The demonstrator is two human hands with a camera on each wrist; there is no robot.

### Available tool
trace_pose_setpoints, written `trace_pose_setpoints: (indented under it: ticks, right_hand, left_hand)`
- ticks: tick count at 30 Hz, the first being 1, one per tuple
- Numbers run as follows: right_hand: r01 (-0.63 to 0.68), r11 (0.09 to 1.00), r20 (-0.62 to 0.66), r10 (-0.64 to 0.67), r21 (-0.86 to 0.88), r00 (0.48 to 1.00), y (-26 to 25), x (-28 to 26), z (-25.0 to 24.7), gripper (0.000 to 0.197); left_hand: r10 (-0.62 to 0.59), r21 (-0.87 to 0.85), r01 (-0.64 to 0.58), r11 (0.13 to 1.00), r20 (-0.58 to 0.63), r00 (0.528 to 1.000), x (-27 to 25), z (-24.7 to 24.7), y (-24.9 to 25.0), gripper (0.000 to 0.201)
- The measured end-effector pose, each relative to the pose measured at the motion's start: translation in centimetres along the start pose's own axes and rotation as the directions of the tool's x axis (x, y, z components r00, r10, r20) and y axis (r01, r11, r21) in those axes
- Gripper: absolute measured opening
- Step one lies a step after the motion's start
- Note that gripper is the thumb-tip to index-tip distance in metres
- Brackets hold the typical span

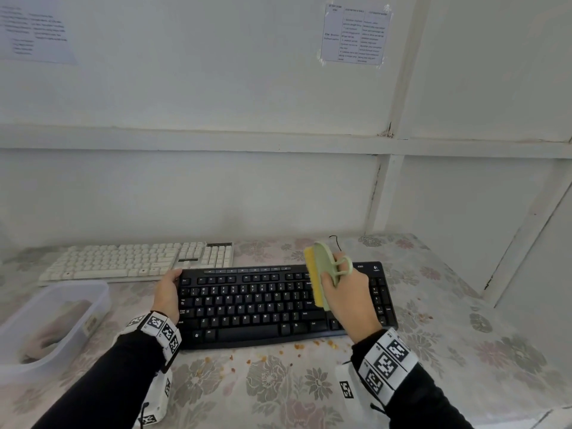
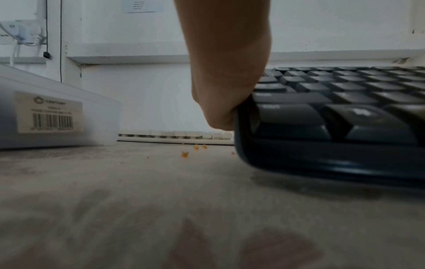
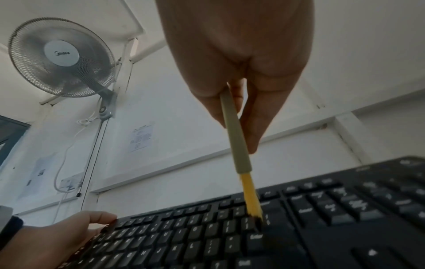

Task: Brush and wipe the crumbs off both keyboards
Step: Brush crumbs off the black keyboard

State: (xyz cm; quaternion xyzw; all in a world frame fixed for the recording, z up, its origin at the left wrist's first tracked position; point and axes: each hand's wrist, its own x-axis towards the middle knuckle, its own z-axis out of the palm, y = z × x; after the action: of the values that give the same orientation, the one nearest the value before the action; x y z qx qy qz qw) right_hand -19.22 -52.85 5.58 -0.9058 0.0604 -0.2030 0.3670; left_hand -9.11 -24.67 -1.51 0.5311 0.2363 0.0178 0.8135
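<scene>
A black keyboard [image 1: 278, 305] lies in front of me on the flowered tablecloth [image 1: 278, 385]. My left hand [image 1: 168, 294] grips its left end, thumb on the far corner [image 3: 101, 218], and the keyboard's left edge [image 2: 299, 145] looks raised off the cloth. My right hand [image 1: 343, 300] holds a pale green brush [image 1: 322, 274] with yellow bristles [image 3: 251, 198] by its loop handle. The bristles touch the keys near Enter. Orange crumbs [image 1: 322, 343] lie on the cloth along the keyboard's near edge. A white keyboard [image 1: 139, 260] sits behind, to the left.
A translucent plastic container [image 1: 52, 317] with a cloth inside stands at the left, close to my left hand; its label [image 2: 48, 112] shows in the left wrist view. The white wall runs right behind the table. A fan [image 3: 62, 56] hangs on the wall.
</scene>
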Motion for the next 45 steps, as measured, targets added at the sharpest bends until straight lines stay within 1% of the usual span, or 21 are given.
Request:
trace_pose_setpoints:
  ticks: [2,4,7,10,11,12,14,16,20,22,24,26,28,30,32,35,38,39,42,43,45]
  right_hand:
    - [0.019,0.998,-0.013,-0.018,0.054,1.0,-0.5,0.4,1.2,0.016]
    - [0.019,0.998,0.0,-0.019,0.053,1.0,-0.6,0.5,1.9,0.021]
    - [-0.052,0.998,0.084,0.055,-0.042,0.995,0.0,0.6,2.3,0.018]
    - [-0.118,0.984,0.132,0.135,-0.134,0.982,0.7,0.3,2.3,0.01]
    - [-0.135,0.978,0.14,0.158,-0.162,0.978,1.0,0.1,2.3,0.015]
    - [-0.134,0.974,0.147,0.161,-0.182,0.976,1.1,-0.1,2.4,0.016]
    - [-0.142,0.972,0.176,0.176,-0.187,0.969,1.3,-0.5,2.4,0.006]
    - [-0.157,0.967,0.213,0.2,-0.202,0.956,1.4,-1.1,2.3,0.018]
    - [-0.154,0.963,0.297,0.217,-0.221,0.93,1.2,-2.3,1.3,0.009]
    - [-0.159,0.96,0.319,0.229,-0.231,0.92,0.9,-2.5,0.8,0.015]
    - [-0.177,0.964,0.305,0.233,-0.201,0.923,0.6,-2.2,0.3,0.02]
    - [-0.179,0.975,0.25,0.206,-0.129,0.946,0.2,-1.6,0.1,0.027]
    - [-0.104,0.993,0.139,0.11,-0.048,0.984,-0.2,-1.1,0.4,0.021]
    - [-0.02,0.998,0.004,0.02,0.066,1.0,-0.8,-0.8,0.9,0.003]
    - [0.008,0.992,-0.033,-0.004,0.123,0.999,-1.2,-0.6,1.8,0.016]
    - [0.004,0.994,0.004,-0.005,0.107,1.0,-1.4,-0.5,2.7,0.017]
    - [-0.037,0.998,0.071,0.034,0.043,0.997,-1.1,-0.8,3.2,0.008]
    - [-0.062,0.998,0.096,0.062,0.005,0.993,-1.1,-0.9,3.2,0.01]
    - [-0.111,0.986,0.163,0.13,-0.123,0.978,-0.8,-1.2,3.1,0.039]
    - [-0.119,0.981,0.188,0.147,-0.153,0.971,-0.7,-1.4,3.0,0.042]
    - [-0.129,0.975,0.238,0.172,-0.183,0.956,-0.6,-1.9,2.9,0.04]
  left_hand:
    - [-0.003,0.002,0.003,1.0,0.003,1.0,0.0,0.0,0.0,0.03]
    - [-0.011,0.001,0.011,1.0,0.013,1.0,0.0,-0.1,0.1,0.03]
    - [-0.028,0.0,0.028,1.0,0.019,0.999,0.1,-0.2,0.2,0.029]
    - [-0.037,-0.004,0.038,0.999,0.02,0.999,0.4,-0.4,0.2,0.027]
    - [-0.041,-0.003,0.041,0.999,0.024,0.999,0.4,-0.4,0.1,0.028]
    - [-0.043,-0.001,0.043,0.999,0.028,0.999,0.5,-0.4,0.1,0.029]
    - [-0.039,0.0,0.039,0.999,0.032,0.999,0.4,-0.4,0.1,0.03]
    - [-0.041,0.0,0.041,0.999,0.039,0.998,0.3,-0.3,0.0,0.031]
    - [-0.041,-0.007,0.041,0.999,0.049,0.998,0.3,-0.2,0.0,0.032]
    - [-0.033,-0.009,0.034,0.999,0.053,0.998,0.4,-0.3,-0.1,0.032]
    - [-0.031,-0.008,0.031,0.999,0.053,0.998,0.5,-0.4,-0.1,0.031]
    - [-0.031,-0.006,0.032,0.999,0.058,0.998,0.5,-0.4,-0.1,0.031]
    - [-0.035,-0.006,0.035,0.999,0.055,0.998,0.5,-0.4,0.0,0.031]
    - [-0.04,-0.006,0.04,0.999,0.056,0.998,0.5,-0.4,0.1,0.032]
    - [-0.047,0.001,0.047,0.999,0.068,0.997,0.4,-0.4,0.1,0.033]
    - [-0.056,0.008,0.055,0.998,0.076,0.996,0.3,-0.4,0.2,0.033]
    - [-0.055,0.009,0.054,0.998,0.071,0.996,0.3,-0.5,0.2,0.032]
    - [-0.054,0.007,0.053,0.999,0.069,0.996,0.4,-0.5,0.2,0.032]
    - [-0.057,0.013,0.056,0.998,0.066,0.996,0.4,-0.5,0.2,0.031]
    - [-0.057,0.017,0.056,0.998,0.069,0.996,0.4,-0.4,0.1,0.031]
    - [-0.055,0.019,0.054,0.998,0.074,0.996,0.4,-0.5,0.1,0.032]
